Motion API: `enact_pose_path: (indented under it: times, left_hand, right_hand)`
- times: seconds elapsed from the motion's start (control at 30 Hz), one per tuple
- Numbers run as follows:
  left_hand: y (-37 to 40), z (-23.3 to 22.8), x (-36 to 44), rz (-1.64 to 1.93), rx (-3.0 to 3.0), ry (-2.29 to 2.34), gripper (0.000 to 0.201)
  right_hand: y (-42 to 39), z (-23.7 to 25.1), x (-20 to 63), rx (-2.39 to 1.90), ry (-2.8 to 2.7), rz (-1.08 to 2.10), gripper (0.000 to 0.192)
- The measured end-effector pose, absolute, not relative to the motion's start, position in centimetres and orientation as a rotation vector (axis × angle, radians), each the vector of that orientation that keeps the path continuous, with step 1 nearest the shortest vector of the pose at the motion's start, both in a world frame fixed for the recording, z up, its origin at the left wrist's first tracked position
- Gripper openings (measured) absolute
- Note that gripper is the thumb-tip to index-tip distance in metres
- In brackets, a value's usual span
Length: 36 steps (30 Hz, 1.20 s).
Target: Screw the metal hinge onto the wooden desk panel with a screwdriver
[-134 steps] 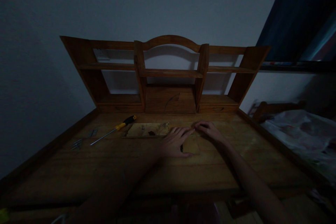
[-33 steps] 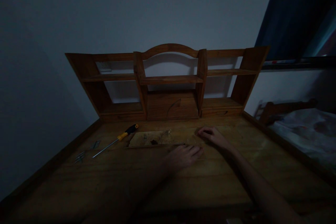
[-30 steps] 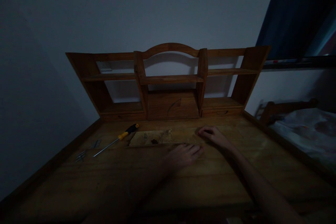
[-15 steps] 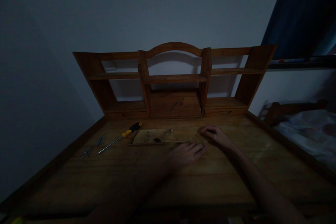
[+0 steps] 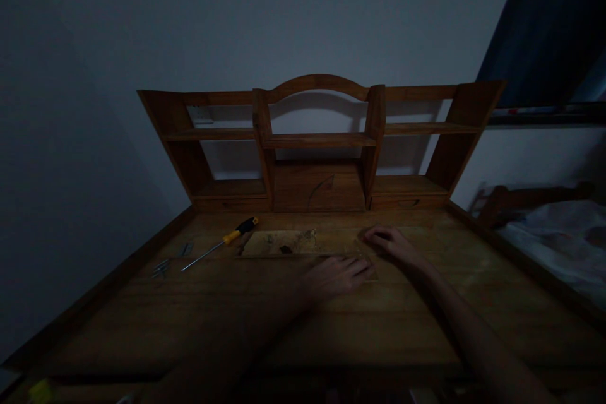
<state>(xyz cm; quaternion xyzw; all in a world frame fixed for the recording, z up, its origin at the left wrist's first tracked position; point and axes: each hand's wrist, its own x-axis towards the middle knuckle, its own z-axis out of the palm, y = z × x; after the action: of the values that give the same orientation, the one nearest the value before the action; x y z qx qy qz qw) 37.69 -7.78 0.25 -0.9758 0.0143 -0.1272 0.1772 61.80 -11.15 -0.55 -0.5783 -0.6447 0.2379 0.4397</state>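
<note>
In dim light, a small yellow object [image 5: 40, 391] is cut off at the lower left corner, below the front edge of the wooden tabletop [image 5: 402, 322]. The left hand [image 5: 334, 276] is laid palm down, its fingers extended and close together; whether anything is held beneath it cannot be told. At far left, slender metal pieces [image 5: 161, 268] are loosely bunched, with a flat metal piece [image 5: 186, 249] placed just beyond. Beside these a black-and-yellow screwdriver [image 5: 231, 237] is laid obliquely, its tip directed toward the near left and its handle toward the far right. The right hand [image 5: 392, 243] is curled narrow, thumb and fingers brought together; whether anything is pinched cannot be told.

A pale, stained strip [image 5: 277, 241] is seen on the tabletop, its long axis directed left to right, nearly parallel to the back edge. It is situated just beyond the left hand and to the left of the right hand; its right end cannot be clearly made out. To the right, a bed [image 5: 558, 233] is partly shown. The back is occupied by a wooden shelf unit [image 5: 322, 140], backed by a plain wall [image 5: 303, 12].
</note>
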Motion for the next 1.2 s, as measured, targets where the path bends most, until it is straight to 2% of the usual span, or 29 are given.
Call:
enact_pose_path:
  times: [0.6, 1.2]
  left_hand:
    - [-7.69, 0.67, 37.44, -0.329, -2.762, 0.039, 0.043]
    - [-7.5, 0.47, 37.28, -0.379, -2.674, 0.082, 0.05]
  right_hand:
    - [-11.07, -0.53, 61.98, -1.459, -1.632, 0.606, 0.033]
    - [-11.63, -0.24, 61.4, -1.444, -1.655, 0.632, 0.028]
